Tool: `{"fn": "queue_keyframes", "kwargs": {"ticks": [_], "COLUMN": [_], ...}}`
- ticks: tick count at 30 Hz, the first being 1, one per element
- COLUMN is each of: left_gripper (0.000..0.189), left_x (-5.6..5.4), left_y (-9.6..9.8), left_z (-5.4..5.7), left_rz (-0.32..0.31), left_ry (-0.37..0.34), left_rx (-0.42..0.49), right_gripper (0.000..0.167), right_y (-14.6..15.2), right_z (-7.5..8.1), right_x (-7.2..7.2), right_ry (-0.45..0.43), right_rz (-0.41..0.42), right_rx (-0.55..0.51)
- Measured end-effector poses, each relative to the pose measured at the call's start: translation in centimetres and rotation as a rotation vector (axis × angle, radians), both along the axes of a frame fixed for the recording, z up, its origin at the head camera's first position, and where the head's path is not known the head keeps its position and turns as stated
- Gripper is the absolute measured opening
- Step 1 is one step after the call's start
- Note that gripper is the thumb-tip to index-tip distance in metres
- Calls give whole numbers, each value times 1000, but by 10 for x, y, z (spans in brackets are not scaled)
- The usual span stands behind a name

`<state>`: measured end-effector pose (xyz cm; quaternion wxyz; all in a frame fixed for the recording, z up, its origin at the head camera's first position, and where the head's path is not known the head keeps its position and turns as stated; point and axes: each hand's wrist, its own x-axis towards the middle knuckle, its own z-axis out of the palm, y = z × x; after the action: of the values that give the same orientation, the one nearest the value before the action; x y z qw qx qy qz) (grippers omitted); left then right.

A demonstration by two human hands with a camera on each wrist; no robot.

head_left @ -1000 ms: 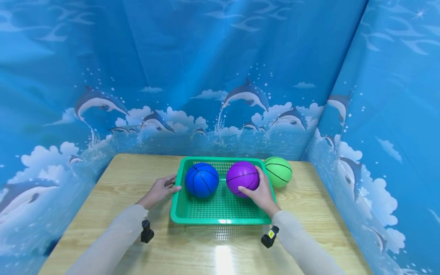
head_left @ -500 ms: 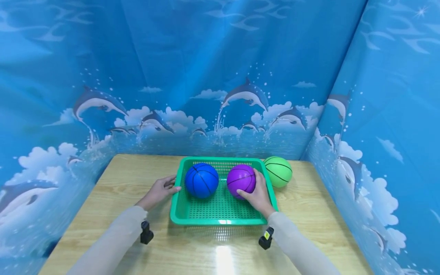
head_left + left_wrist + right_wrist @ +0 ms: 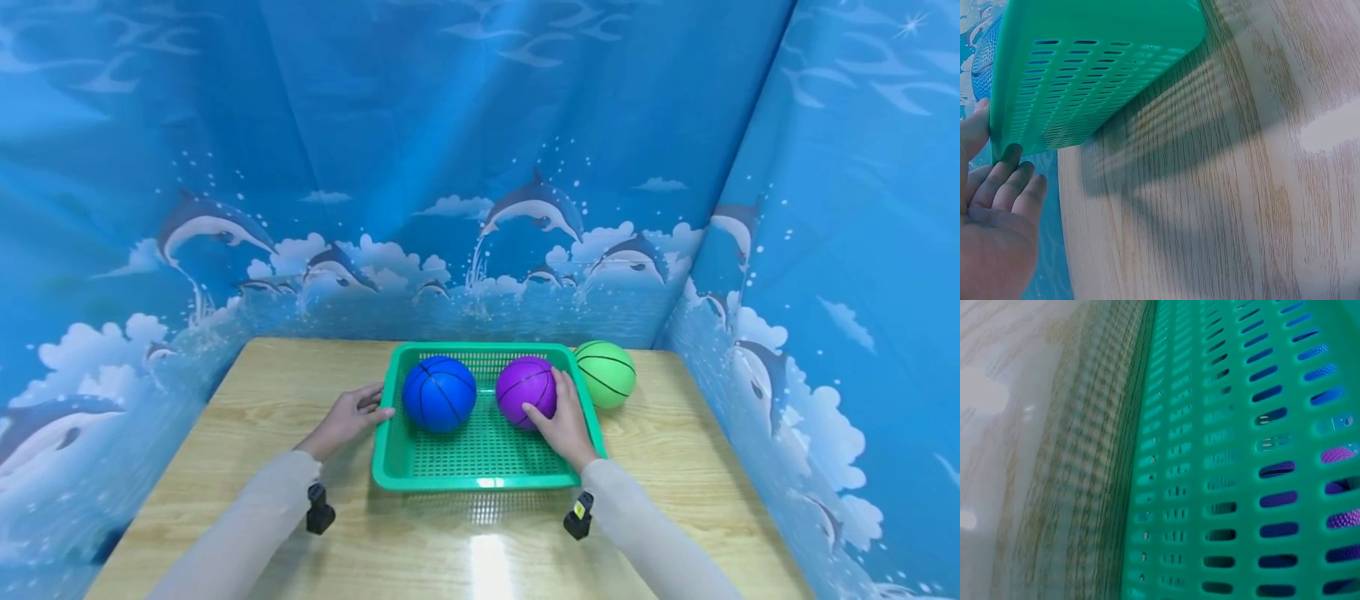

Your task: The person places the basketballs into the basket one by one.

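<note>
A green perforated plastic basket lies on the table, holding a blue ball at left and a purple ball at right, both with black basketball lines. My right hand grips the purple ball from its right and near side, thumb in front, fingers behind. On the basket's left rim, my left hand has its thumb at the top edge and its fingers against the outside, as the left wrist view shows for this hand. In the right wrist view the slotted basket wall hides the right hand.
A green ball sits outside the basket, against its far right corner. The wooden table is bounded behind and at the sides by blue dolphin-print curtains.
My right hand has shifted slightly left with the purple ball, which now appears a little smaller and lower in the basket. The left hand and the basket stay put.
</note>
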<state>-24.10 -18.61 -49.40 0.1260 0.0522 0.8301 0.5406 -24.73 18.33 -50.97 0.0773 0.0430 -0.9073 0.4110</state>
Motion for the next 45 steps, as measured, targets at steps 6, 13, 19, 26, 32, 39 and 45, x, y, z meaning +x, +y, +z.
{"fn": "queue_keyframes", "kwargs": {"ticks": [6,13,19,26,32,39,45], "left_gripper": [68,68,69,70,71,70,71], "left_x": [0,2,1,-1,-2,-2,-2], "left_y": [-1,-3,-6,-6,-5,-4,-4], "left_z": [0,2,0,-2,-4,-3,-2], "left_rz": [0,-12,-7,1,-5,-8,-9], "left_ry": [-32,-43,-34,-32,-31,-24,-25], "left_rx": [16,21,17,6,11,13,16], "right_gripper": [86,85,86,85,85,85,84], "right_y": [-1,-4,-7,-7,-5,-1,13], "right_z": [-1,-3,-3,-4,0,9,31], "right_x": [1,3,6,7,8,11,12], "right_ry": [0,-4,-33,-39,-27,-36,-78], "right_rz": [7,3,-5,-14,-16,11,28], "right_rx": [-8,-14,-16,-24,-44,-79,-98]}}
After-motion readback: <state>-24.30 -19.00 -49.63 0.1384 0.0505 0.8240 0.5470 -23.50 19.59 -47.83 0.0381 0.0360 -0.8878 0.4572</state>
